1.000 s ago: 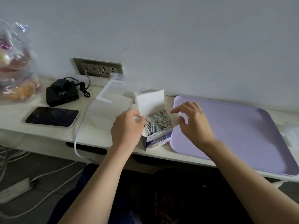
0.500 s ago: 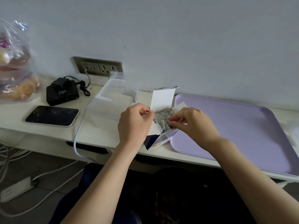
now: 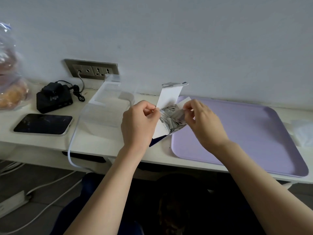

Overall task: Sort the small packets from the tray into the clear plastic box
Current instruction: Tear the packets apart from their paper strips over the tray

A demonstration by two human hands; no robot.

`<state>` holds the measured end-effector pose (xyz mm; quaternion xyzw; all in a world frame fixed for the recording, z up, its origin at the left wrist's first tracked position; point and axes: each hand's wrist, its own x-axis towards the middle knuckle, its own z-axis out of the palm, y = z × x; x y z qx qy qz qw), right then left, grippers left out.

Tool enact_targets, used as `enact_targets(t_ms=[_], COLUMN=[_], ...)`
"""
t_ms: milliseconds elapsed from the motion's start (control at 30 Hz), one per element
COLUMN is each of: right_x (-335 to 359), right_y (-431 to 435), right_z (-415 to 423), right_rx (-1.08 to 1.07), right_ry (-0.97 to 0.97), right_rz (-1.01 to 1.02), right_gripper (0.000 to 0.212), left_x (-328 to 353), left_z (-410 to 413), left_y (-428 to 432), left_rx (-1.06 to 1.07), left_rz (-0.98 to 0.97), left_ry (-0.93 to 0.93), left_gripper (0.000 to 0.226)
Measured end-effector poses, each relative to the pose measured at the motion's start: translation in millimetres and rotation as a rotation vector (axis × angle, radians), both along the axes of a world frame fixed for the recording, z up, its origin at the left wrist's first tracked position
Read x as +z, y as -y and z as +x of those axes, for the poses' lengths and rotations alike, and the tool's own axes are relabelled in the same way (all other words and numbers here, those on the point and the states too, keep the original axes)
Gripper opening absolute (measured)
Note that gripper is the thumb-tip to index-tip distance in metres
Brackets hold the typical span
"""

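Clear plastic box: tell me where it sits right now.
In the head view, the clear plastic box stands on the desk left of centre, between the phone and the left hand, right below the wall sockets.

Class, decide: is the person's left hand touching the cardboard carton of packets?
Touching. The head view shows the left hand pinching a white flap of the carton between thumb and fingers.

lilac tray (image 3: 254,133), silver packets (image 3: 171,118), black phone (image 3: 43,123)
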<state>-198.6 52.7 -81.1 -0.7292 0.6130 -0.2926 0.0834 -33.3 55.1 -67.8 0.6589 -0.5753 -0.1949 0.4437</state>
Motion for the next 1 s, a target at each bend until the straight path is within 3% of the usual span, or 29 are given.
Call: enact_targets(t_ms=[100,200,333,533,767,1000], right_x=[1,-1,2,18,10,6], right_y=[-1,-3,-1,-1,6,5], right_z=[-3,-3,-8,-34,-73,-92], right_rx=[0.009,0.034,-0.047,-0.263,-0.398,-0.375], right_ry=[0.137,0.017,-0.022,0.103,0.086,0.100], right_rz=[0.042,0.118,0.007,-0.169,-0.078,-0.102], right_gripper=[0.014,0.022,0.019,0.011,0.024,0.014], left_x=[-1,-1,-2,-3,-3,-3], left_z=[-3,-8,-12,-15,-23,-33], left_y=[1,1,2,7,7,4], left_rx=[-0.002,-0.010,0.005,0.060,0.056,0.037], left_rz=[-0.004,-0.017,-0.026,-0.041,-0.052,-0.069], left_ry=[0.001,0.006,0.039,0.086,0.096,0.087], left_gripper=[0.010,0.009,0.008,0.009,0.010,0.009])
